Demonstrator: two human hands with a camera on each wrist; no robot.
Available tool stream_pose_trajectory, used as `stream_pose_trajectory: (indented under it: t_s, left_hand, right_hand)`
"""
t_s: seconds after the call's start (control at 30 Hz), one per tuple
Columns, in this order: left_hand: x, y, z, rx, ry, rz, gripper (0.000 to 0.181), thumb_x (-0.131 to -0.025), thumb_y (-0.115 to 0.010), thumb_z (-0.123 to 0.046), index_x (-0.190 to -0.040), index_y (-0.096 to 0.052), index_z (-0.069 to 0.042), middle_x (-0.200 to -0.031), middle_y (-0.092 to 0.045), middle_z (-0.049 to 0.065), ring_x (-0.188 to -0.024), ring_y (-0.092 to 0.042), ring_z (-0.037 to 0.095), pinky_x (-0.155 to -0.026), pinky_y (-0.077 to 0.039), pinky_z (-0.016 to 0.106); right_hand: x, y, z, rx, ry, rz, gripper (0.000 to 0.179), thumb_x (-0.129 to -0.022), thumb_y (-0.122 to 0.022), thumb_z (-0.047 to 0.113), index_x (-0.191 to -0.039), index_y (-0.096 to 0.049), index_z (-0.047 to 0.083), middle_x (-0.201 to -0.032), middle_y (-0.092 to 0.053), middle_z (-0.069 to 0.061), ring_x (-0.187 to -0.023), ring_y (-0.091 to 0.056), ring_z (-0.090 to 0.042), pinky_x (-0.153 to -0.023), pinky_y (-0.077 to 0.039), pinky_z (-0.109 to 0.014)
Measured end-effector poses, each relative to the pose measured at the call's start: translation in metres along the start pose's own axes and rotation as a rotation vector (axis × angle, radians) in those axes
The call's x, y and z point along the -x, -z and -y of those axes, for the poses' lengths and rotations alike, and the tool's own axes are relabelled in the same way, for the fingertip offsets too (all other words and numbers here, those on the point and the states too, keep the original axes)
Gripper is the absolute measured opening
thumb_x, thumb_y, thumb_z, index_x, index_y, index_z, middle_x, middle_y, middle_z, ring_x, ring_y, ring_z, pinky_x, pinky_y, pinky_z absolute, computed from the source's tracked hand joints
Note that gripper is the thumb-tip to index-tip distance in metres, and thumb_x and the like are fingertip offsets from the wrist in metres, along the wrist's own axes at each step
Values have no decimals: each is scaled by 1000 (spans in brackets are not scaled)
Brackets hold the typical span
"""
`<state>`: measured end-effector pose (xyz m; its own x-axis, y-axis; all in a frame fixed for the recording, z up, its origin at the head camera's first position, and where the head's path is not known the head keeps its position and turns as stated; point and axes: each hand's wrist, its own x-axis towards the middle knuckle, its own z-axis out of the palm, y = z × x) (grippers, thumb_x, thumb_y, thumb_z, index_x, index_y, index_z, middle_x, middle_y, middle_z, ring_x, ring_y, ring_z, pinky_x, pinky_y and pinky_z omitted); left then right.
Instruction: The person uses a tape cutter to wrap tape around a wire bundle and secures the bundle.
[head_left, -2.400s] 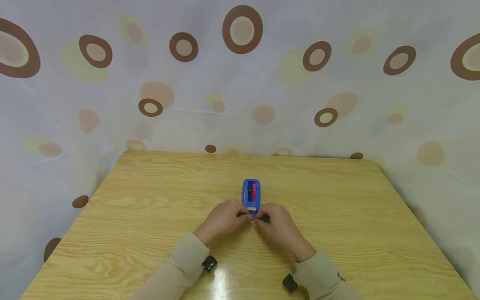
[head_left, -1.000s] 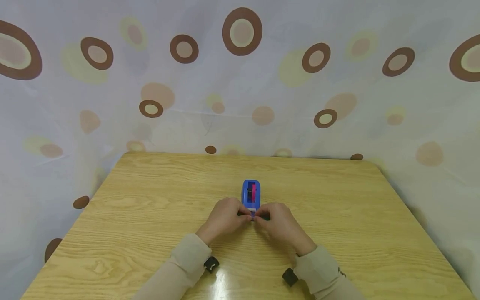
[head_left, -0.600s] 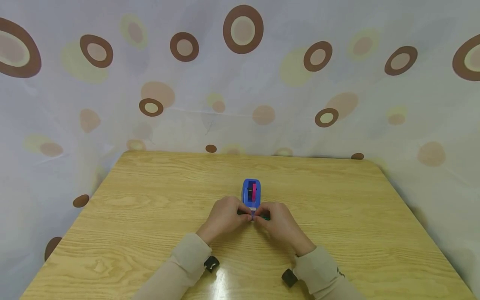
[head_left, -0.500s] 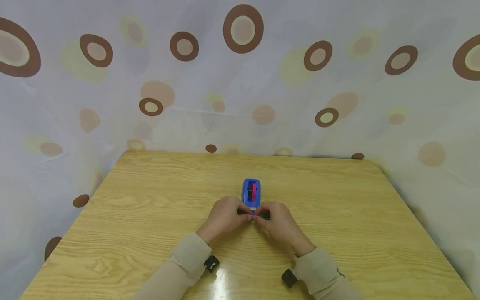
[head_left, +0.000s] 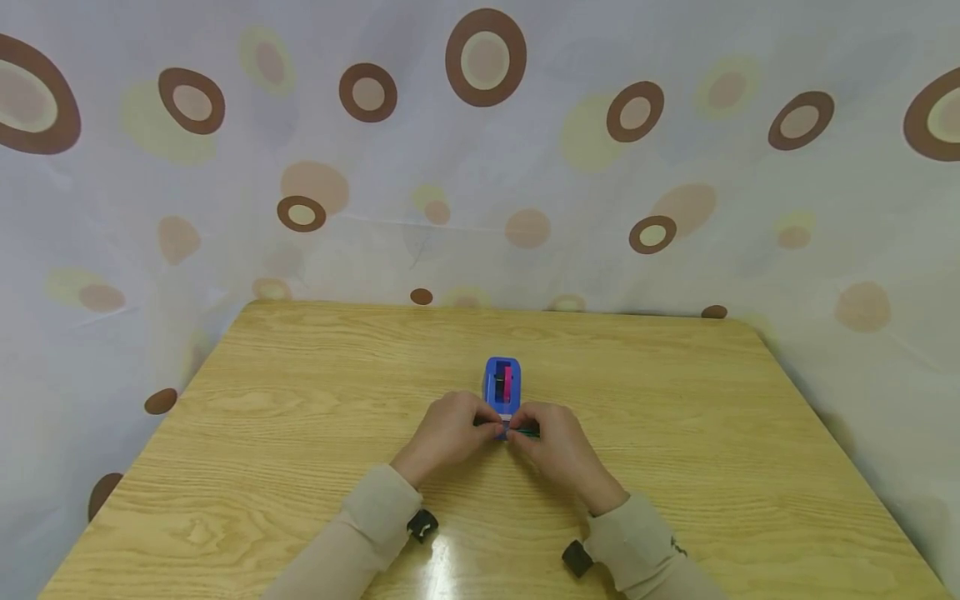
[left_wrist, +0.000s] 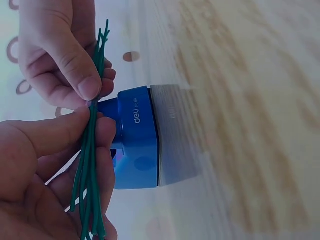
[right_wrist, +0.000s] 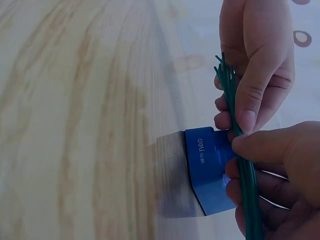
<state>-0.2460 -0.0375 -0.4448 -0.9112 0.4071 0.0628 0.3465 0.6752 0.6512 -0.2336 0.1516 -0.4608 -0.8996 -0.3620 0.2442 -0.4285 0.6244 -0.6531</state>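
Observation:
A bundle of thin green wire-like strands [left_wrist: 89, 155] is held between both hands, right at the front end of a blue tape dispenser [head_left: 492, 398]. My left hand [head_left: 447, 435] pinches it near the middle with thumb and fingers. Just beside that, thumb against fingers, my right hand [head_left: 558, 446] grips the same bundle, and in the left wrist view the two thumb tips almost meet. A small shiny bluish band [left_wrist: 93, 103] shows on the strands there. Loose strand ends fan out past each hand. Inside the dispenser sits a pink ring [head_left: 507, 384].
The dispenser stands on a wood-grain table [head_left: 337, 358], its cutter end facing the person. Behind the table hangs a pale curtain [head_left: 480, 167] with brown ringed dots. Black camera mounts [head_left: 577, 558] sit at both cuffs.
Both hands stay almost in place before the dispenser, with only slight finger shifts. Green strands visible beside the left fingers earlier hardly show now in the head view.

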Motion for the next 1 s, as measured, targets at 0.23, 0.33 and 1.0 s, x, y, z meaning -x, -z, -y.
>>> stream_pose_trajectory:
  t_s: [0.23,0.33,1.0]
  left_hand:
    - [-1,0,2,31,0,-33,8,-90,-74,-21,-90,-81,-17,-85,-72,-10,-83,-64,7,-73,-52,27]
    - [-2,0,1,38,13,-33,8,-90,-75,-22,-90,-81,-17,-85,-73,-11,-84,-64,8,-74,-52,28]
    - [0,4,1,99,18,-75,11,-92,-73,-22,-96,-80,-15,-91,-72,-8,-85,-65,10,-74,-53,29]
  right_hand:
    - [2,0,3,-21,-5,-49,11,-83,-78,2,-84,-72,11,-83,-69,6,-82,-64,-11,-76,-54,-35]
    - [2,0,5,-22,-9,-67,13,-82,-79,1,-84,-72,11,-84,-69,5,-84,-65,-13,-77,-55,-35]
    - [5,-1,2,24,122,-129,14,-81,-79,-1,-90,-77,9,-89,-71,3,-84,-66,-12,-77,-55,-32]
